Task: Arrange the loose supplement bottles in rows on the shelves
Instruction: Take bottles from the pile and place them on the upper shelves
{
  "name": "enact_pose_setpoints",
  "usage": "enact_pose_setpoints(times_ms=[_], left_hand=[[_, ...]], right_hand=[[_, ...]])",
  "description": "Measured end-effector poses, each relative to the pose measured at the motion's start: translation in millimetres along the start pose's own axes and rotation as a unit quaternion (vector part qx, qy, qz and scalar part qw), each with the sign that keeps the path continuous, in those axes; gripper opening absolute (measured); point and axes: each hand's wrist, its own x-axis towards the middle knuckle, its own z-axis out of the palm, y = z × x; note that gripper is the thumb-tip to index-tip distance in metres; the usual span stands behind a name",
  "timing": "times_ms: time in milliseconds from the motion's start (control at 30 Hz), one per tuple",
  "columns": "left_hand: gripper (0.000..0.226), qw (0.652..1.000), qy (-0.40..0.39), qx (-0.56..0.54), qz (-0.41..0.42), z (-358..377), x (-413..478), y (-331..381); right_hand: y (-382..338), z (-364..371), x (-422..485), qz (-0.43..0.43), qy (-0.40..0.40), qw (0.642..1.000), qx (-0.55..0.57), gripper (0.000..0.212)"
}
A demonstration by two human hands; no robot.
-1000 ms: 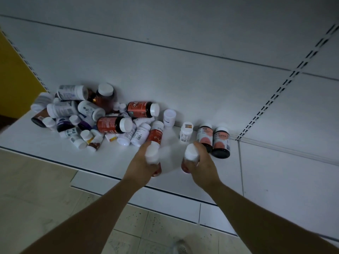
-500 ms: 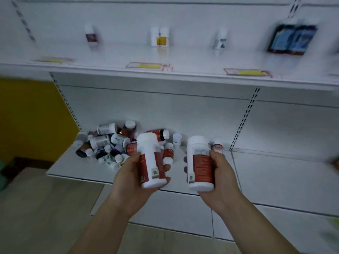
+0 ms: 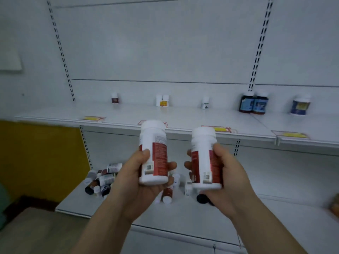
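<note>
My left hand (image 3: 139, 182) grips an upright white bottle with a red label (image 3: 153, 153). A matching white and red bottle (image 3: 204, 158) is held upright in my right hand (image 3: 227, 175). Both are raised in front of the upper shelf's (image 3: 183, 116) front edge. A heap of loose bottles (image 3: 102, 178) lies on the lower shelf (image 3: 183, 215), partly hidden behind my hands. On the upper shelf stand a small dark red bottle (image 3: 114, 98), two white and yellow bottles (image 3: 162, 100), a small white bottle (image 3: 205, 102), two dark blue-label bottles (image 3: 254, 104) and another blue bottle (image 3: 300, 106).
Yellow price tags (image 3: 92, 118) sit along the upper shelf's front edge. A yellow wall panel (image 3: 36, 158) stands to the left. Slotted shelf uprights (image 3: 60, 48) run up the white back panel. The floor (image 3: 36, 233) shows at the lower left.
Both hands have lifted their bottles off the lower shelf and raised them to the upper shelf's height. My view has tilted up, bringing the upper shelf and its standing bottles into sight.
</note>
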Motion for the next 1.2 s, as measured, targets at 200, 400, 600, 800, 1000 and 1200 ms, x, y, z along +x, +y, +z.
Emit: enact_pose_setpoints(times_ms=[200,400,600,800,1000,1200], left_hand=[[0.046,0.999,-0.026,0.012,0.016,43.1,3.2,-12.0],[0.04,1.0,-0.017,-0.006,0.018,82.7,2.7,-39.0],[0.042,0.998,-0.047,0.003,-0.031,111.5,11.2,-75.1],[0.045,0.996,-0.054,0.006,-0.068,135.6,14.3,-113.9],[0.049,0.986,-0.127,0.084,-0.07,143.9,31.6,-130.9],[0.05,0.962,-0.237,0.102,-0.094,158.7,49.7,-140.2]], right_hand=[[-33.8,-14.7,-14.2,-0.054,-0.024,0.998,0.009,0.09],[-65.4,-45.3,-38.8,-0.047,-0.01,0.998,0.037,0.055],[-87.7,-80.7,-57.0,-0.102,0.03,0.994,0.011,0.067],[-93.1,-119.6,-77.4,-0.101,0.087,0.991,0.012,0.047],[-101.9,-132.2,-96.7,-0.163,0.154,0.974,-0.019,0.048],[-118.0,-138.7,-112.1,-0.199,0.216,0.956,0.01,0.055]])
